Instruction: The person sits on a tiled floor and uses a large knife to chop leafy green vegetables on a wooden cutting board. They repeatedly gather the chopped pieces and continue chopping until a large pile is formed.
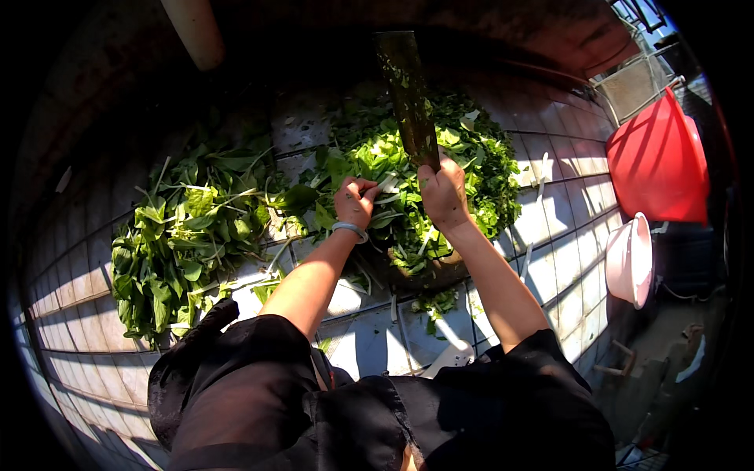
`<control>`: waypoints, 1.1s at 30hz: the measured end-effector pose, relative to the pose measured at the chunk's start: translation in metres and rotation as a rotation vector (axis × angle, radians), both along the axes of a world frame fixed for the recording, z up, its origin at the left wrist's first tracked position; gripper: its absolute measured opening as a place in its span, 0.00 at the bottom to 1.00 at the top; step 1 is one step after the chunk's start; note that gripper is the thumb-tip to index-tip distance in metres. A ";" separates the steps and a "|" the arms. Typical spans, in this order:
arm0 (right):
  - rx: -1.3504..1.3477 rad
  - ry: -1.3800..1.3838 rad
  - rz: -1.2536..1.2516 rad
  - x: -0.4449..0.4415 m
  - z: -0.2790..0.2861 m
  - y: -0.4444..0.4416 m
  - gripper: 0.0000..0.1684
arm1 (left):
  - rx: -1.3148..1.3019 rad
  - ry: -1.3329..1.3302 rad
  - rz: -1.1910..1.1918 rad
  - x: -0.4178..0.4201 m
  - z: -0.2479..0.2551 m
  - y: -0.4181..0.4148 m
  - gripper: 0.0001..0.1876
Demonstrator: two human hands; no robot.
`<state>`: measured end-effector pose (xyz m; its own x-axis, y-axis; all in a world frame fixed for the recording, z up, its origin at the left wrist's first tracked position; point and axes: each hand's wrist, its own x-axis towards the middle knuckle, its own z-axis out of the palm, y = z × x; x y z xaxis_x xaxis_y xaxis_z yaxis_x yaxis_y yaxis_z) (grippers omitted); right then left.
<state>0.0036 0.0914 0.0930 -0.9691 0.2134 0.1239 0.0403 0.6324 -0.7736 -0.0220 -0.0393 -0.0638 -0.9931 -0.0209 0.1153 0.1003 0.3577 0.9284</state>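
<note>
My right hand (443, 191) is closed around the handle of a cleaver, whose long dark blade (409, 97) points away from me over a heap of chopped leafy greens (483, 171) and has bits of leaf stuck to it. Just left of it my left hand (355, 203), with a pale bangle at the wrist, holds leafy greens with white stalks at the heap's left side. The heap lies on a round dark board or block (430, 274), mostly covered. Further left lies a pile of uncut leafy greens (177, 247) on the tiles.
Pale tiles (548, 235) spread around, with scattered stalks and leaf scraps. At the right stand a red plastic tub (654, 162) and a pink plastic basin (621, 259). A pale post or pipe (194, 29) reaches down at the upper left.
</note>
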 end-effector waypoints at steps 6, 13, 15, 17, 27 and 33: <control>0.444 -0.710 -0.003 0.012 -0.088 0.028 0.16 | -0.136 -0.198 0.037 -0.002 -0.001 0.007 0.10; 0.064 -0.109 0.066 0.000 -0.020 0.001 0.12 | 0.020 -0.054 0.083 0.002 -0.013 -0.003 0.09; 0.158 -0.154 0.082 0.012 -0.031 -0.001 0.12 | 0.022 -0.025 0.086 0.007 -0.003 0.002 0.08; 0.459 -0.295 0.115 0.022 -0.082 0.015 0.13 | -0.060 -0.080 0.113 0.007 -0.011 0.012 0.07; 0.154 -0.198 0.083 0.006 -0.018 -0.001 0.14 | 0.052 -0.022 0.175 0.014 -0.021 -0.002 0.05; 0.434 -0.637 0.058 0.021 -0.090 0.010 0.12 | 0.005 -0.077 0.167 0.022 -0.015 -0.002 0.07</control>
